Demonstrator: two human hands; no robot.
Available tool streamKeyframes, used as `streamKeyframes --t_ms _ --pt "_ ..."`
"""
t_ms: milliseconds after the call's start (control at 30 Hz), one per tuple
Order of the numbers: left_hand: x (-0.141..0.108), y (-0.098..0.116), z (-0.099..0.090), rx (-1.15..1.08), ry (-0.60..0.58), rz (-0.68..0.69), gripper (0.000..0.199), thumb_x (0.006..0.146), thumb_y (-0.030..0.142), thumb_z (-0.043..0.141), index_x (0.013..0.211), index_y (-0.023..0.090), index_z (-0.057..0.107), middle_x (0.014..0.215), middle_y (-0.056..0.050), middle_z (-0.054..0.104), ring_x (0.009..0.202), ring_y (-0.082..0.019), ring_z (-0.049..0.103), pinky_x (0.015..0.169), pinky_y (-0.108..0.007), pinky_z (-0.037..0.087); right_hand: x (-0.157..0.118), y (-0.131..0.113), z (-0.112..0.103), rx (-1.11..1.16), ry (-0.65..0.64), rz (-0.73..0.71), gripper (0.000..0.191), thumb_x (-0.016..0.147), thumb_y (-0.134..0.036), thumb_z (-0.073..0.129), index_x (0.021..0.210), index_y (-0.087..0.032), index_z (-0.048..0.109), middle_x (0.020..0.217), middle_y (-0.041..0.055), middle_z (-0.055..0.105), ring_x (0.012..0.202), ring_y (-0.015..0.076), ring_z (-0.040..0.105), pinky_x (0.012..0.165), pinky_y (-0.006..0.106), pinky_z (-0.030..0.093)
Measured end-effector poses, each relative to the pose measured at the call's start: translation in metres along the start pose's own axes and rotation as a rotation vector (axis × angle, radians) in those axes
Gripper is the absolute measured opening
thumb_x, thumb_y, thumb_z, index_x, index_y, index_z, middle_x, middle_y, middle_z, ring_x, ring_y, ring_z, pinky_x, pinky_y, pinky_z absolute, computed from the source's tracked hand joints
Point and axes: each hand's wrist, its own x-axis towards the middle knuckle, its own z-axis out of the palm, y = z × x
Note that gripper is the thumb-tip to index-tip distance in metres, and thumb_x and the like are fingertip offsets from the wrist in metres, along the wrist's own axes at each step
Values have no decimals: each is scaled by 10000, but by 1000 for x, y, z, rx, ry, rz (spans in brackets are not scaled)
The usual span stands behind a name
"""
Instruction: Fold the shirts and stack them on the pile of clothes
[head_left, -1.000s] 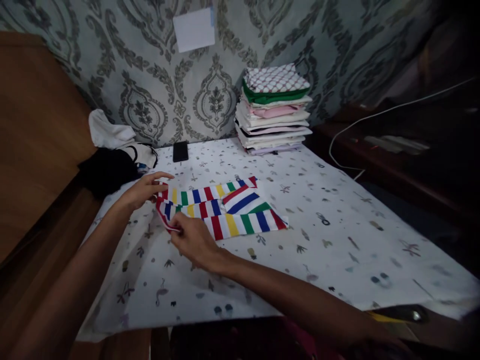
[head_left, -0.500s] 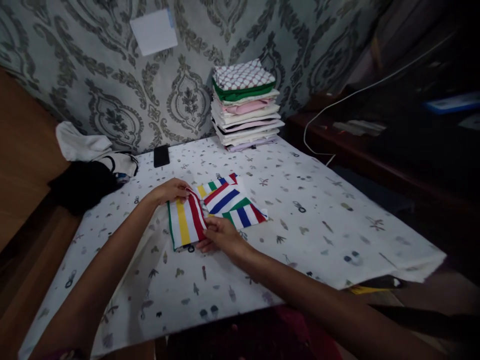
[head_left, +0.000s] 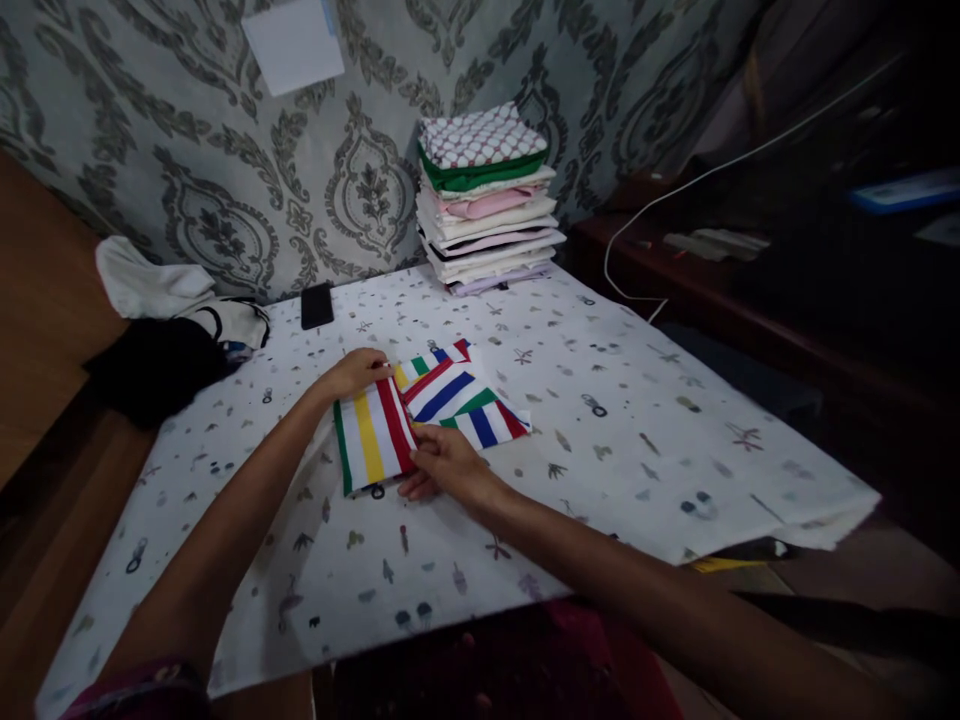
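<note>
A partly folded striped cloth (head_left: 367, 425) in white, red, yellow, green and blue lies on the patterned white sheet. Its left part is a flat rectangle with lengthwise stripes; the right part (head_left: 457, 395) spreads out in slanted folds. At the far end of the rectangle's red-striped edge, my left hand (head_left: 360, 372) pinches the fabric. My right hand (head_left: 450, 465) grips the near end of that same edge between thumb and fingers. Some of its fingertips are tucked out of sight by the cloth.
Behind the cloth, a tall stack of folded clothes (head_left: 487, 215) stands against the patterned wall. A black phone (head_left: 316, 306) lies left of it. Black and white garments (head_left: 161, 365) are heaped at the left edge. A white cable (head_left: 675, 190) hangs on the right.
The left part's red-striped edge has been laid flatter and a little to the right, toward the slanted folds. Both hands keep hold. The camera view has shifted slightly.
</note>
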Motion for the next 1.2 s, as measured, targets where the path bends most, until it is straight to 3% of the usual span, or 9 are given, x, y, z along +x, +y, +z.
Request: streamKeyframes --t_ms 167,300,533,667,767,833,933,1067,1200 --pt "-14 2 11 125 149 -39 233 837 407 593 888 181 621 893 -61 637 888 -243 554 826 -366 438 -1 0 -4 2 11 3 440 857 -68 526 1293 -111 568 620 1 665 545 141 693 505 223 568" --pt "-53 11 15 251 337 -28 404 960 424 432 1255 172 545 1233 -140 614 1169 -309 525 1007 -477 416 -1 3 -10 6 38 2 515 884 -145 545 1393 -103 479 680 30 701 575 166 710 550 277 602" --pt "-142 41 32 144 283 -7 470 1029 439 273 1410 215 431 1534 -109 429 1445 -253 348 1197 -451 286 -8 2 -19 -57 54 -60 474 839 -252 638 1278 -114 527 745 40 694 625 177 713 610 310 609" --pt "-177 51 34 149 361 42 364 1007 443 392 1258 216 525 1378 -123 548 1304 -260 486 1084 -432 422 -14 2 -26 -167 113 -140 426 821 -316 644 1202 -152 547 848 40 689 603 156 689 557 294 583" --pt "-199 54 41 288 416 135 185 972 348 489 1075 232 591 1155 -105 629 1076 -254 574 911 -421 491 -12 -1 -25 -407 150 -341 324 876 -363 572 1135 -173 614 849 43 692 631 159 666 555 292 554" --pt "-212 56 53 440 398 204 142 962 249 486 1010 240 620 973 -83 645 894 -232 577 801 -402 487 -2 -8 -17 -634 131 -536 286 922 -328 488 1091 -176 660 927 75 714 790 195 686 701 345 577" --pt "-222 59 75 652 352 198 270 946 144 448 1119 235 634 841 -76 623 772 -228 543 730 -402 471 26 -20 6 -1011 51 -752 376 951 -231 382 1193 -141 655 1305 155 639 1223 269 585 1036 461 475" --pt "-223 66 90 781 331 68 318 970 175 421 1229 197 604 906 -96 624 837 -247 553 803 -432 484 69 -23 36 -1420 34 -696 510 991 -272 372 1430 -38 482 1581 213 358 1494 311 272 1214 494 236" --pt "-220 74 91 800 274 -46 265 1002 280 433 1054 145 656 906 -114 613 860 -261 557 778 -424 481 92 -10 45 -1613 115 -564 669 1010 -422 398 1504 26 355 1606 252 272 1518 342 190 1238 506 120"
